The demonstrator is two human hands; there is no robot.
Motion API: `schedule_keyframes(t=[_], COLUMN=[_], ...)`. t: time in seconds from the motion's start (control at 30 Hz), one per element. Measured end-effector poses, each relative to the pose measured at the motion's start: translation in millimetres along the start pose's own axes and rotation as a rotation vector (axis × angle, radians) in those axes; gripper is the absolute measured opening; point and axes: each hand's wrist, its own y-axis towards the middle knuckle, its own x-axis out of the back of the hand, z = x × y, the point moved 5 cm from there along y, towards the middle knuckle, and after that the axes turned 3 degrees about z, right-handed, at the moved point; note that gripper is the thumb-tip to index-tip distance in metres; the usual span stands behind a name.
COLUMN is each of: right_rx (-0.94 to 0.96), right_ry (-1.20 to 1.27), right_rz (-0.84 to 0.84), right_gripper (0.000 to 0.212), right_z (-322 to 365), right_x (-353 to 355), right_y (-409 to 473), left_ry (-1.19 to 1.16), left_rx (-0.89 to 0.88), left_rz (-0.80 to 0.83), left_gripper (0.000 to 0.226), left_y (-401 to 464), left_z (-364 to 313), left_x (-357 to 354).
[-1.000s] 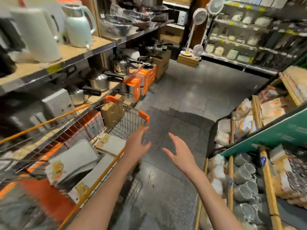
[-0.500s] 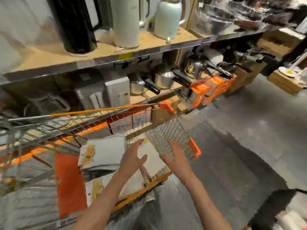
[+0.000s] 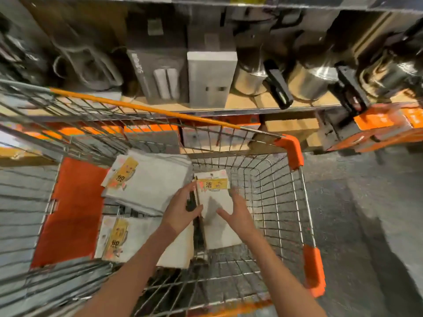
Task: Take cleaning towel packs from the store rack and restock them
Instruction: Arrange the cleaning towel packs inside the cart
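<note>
Looking straight down into a wire-mesh shopping cart with orange plastic corners point(image 3: 288, 149), and both hands are inside the basket. The left hand point(image 3: 180, 208) lies along the left edge of a white towel pack with a yellow label point(image 3: 217, 202), fingers extended toward the cart's far end and touching that edge; whether the thumb curls under it is hard to tell through the blur. The right hand point(image 3: 237, 213) hovers over the pack's right side, fingers spread and fairly straight, holding nothing that can be seen. That pack lies flat in the right half of the cart, its label end toward the far wall. To its left, deeper in the basket, sits a larger white towel pack with a yellow-and-orange label point(image 3: 148, 181), tilted a little, and nearer the cart's near wall lies another white labelled towel pack point(image 3: 119, 239), partly under the left forearm. An orange flat panel point(image 3: 73, 209) covers the cart's left side. Beyond the cart's far rim (all rather smeared) a wooden shelf point(image 3: 245, 102) carries a grey rectangular box point(image 3: 210, 78) and steel pots with black handles point(image 3: 306, 81).
</note>
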Motion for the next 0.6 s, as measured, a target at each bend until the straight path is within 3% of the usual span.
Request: schedule_keyframes(t=[0.23, 0.3, 0.6], right_rx=[-0.092, -0.097, -0.185], right_ry=[0.164, 0.150, 0.179], right_rz=[-0.056, -0.080, -0.099], right_gripper=[0.063, 0.063, 0.087], right_z=[-56.4, -67.6, -94.9], right_x=[-30.8, -39.8, -62.9], right_y=[89.9, 108.1, 140.4], left_ry=[-0.044, -0.065, -0.048], left_rx=[-0.011, -0.029, -0.062], left_rz=[-0.071, -0.107, -0.141], left_gripper=[0.058, 0.065, 0.053], left_y=[40.0, 42.4, 51.1], left_z=[33.6, 42.0, 61.4], left_x=[5.4, 7.4, 3.2])
